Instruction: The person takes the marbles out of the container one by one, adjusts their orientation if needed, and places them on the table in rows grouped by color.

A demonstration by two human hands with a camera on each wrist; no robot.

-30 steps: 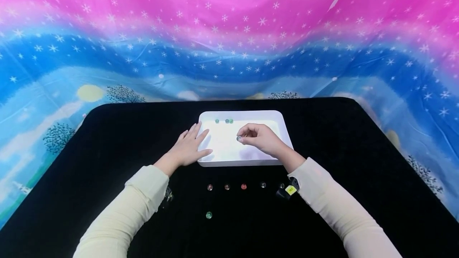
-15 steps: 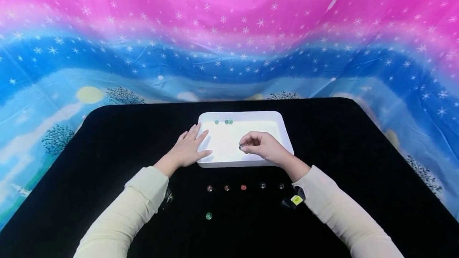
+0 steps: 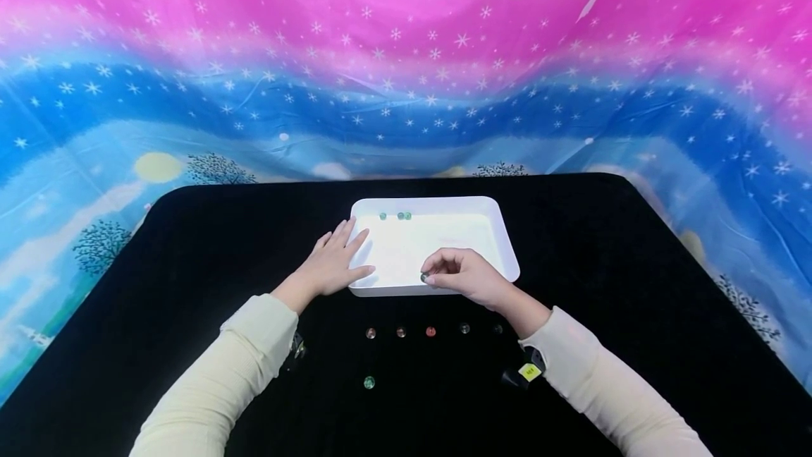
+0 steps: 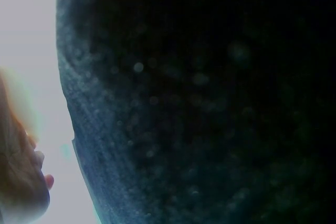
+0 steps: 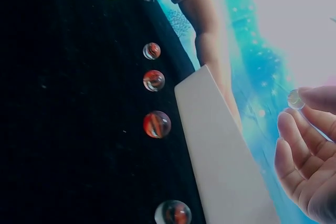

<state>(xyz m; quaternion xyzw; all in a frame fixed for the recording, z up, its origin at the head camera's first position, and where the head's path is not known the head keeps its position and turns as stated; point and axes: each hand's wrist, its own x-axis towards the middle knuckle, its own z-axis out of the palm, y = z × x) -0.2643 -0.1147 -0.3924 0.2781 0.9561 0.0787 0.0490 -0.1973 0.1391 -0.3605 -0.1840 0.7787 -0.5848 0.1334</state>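
Note:
My right hand (image 3: 469,279) pinches a clear glass marble (image 3: 424,277) between thumb and fingertips, above the near side of a white tray (image 3: 387,290). In the right wrist view this pinched marble (image 5: 295,99) looks clear to pale green. Spread fingers of my left hand (image 3: 328,265) rest on the tray's left rim. Inside the tray, along its far wall, lie a green marble (image 3: 383,216) and a touching pair of greenish marbles (image 3: 404,216). A dark, blurred surface fills most of the left wrist view, with part of a hand (image 4: 21,177) at its left edge.
In front of the tray, a row on the black cloth (image 3: 222,245) includes a reddish marble (image 3: 371,333), another reddish one (image 3: 401,332), a red one (image 3: 431,331) and a clear one (image 3: 465,328). A green marble (image 3: 369,383) lies nearer. A patterned curtain (image 3: 406,90) hangs behind.
Holding the marble, my right hand has come from the tray's middle back toward its near wall. My left hand stays on the left rim.

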